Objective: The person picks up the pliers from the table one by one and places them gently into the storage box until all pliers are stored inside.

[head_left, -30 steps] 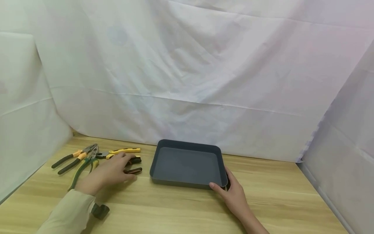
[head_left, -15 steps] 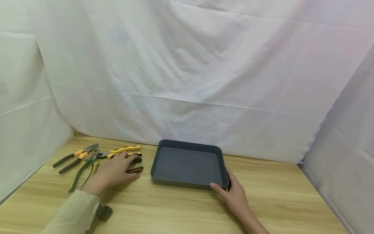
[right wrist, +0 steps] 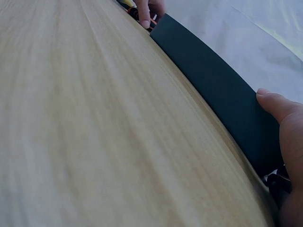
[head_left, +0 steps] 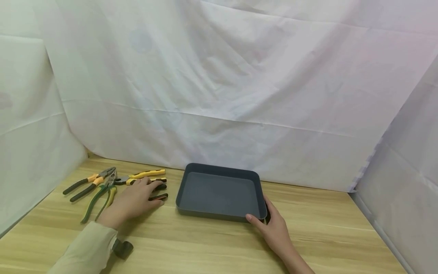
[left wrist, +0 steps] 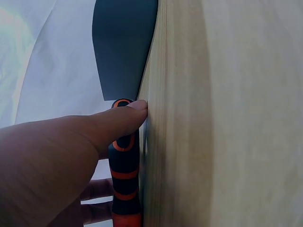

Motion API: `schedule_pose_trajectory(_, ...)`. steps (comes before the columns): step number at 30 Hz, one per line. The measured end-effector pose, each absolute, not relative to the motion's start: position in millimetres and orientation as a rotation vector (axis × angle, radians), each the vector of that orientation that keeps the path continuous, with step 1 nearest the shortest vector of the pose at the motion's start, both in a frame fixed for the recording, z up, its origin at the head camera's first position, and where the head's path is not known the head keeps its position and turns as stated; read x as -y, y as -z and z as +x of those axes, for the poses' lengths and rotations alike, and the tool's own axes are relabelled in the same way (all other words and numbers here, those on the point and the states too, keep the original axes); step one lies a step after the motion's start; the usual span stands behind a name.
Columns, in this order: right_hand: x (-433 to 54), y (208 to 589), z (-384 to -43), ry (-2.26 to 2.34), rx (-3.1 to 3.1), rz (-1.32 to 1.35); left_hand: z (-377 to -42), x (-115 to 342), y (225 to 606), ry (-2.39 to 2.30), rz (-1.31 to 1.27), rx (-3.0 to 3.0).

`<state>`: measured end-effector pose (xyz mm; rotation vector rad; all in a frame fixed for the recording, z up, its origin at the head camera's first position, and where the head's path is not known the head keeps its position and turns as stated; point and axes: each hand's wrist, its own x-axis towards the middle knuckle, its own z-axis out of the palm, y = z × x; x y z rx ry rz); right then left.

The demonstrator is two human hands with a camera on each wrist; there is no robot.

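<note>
At the left of the table my left hand (head_left: 135, 199) bends over pliers with black and orange handles (head_left: 159, 197). In the left wrist view its thumb lies across one handle (left wrist: 125, 163), with other fingers behind it. The head of these pliers is hidden under the hand. A dark rectangular tray (head_left: 219, 194) sits in the middle, holding nothing. My right hand (head_left: 276, 230) grips the tray's near right corner, thumb at the rim and the other fingers along the right side. From the right wrist, the thumb shows on the top edge of the tray wall (right wrist: 213, 80).
Left of the left hand lie pliers with orange and black handles (head_left: 82, 193) and others with green and yellow handles (head_left: 91, 205). Pliers with yellow and black handles (head_left: 147, 174) lie behind it. A white cloth (head_left: 219, 95) hangs along the table's back edge.
The left hand has shifted slightly to the right, at the black and orange pliers. The right hand and the tray stay where they were.
</note>
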<state>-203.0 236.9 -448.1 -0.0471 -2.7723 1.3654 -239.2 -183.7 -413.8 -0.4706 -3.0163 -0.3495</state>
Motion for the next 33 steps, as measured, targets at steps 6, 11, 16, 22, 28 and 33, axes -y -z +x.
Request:
schedule_pose_trajectory(6,-237,448,-203,-1.372,2.766,-0.040,-240,184,413,0.358,-0.471,3.017)
schedule_pose_trajectory(11,-237,448,-203,-1.369,2.758,-0.029,-240,184,412,0.367,-0.471,3.016)
schedule_pose_trajectory(16,-237,449,-203,-1.363,2.754,-0.021,-240,185,410,0.387,-0.451,3.007)
schedule_pose_trajectory(22,-237,449,-203,-1.334,2.759,-0.020,-239,186,406,0.447,-0.445,2.999)
schedule_pose_trajectory(28,-237,448,-203,-1.313,2.770,-0.024,-238,187,400,0.518,-0.418,3.016)
schedule_pose_trajectory(33,-237,449,-203,-1.309,2.766,-0.021,-237,188,396,0.535,-0.419,2.999)
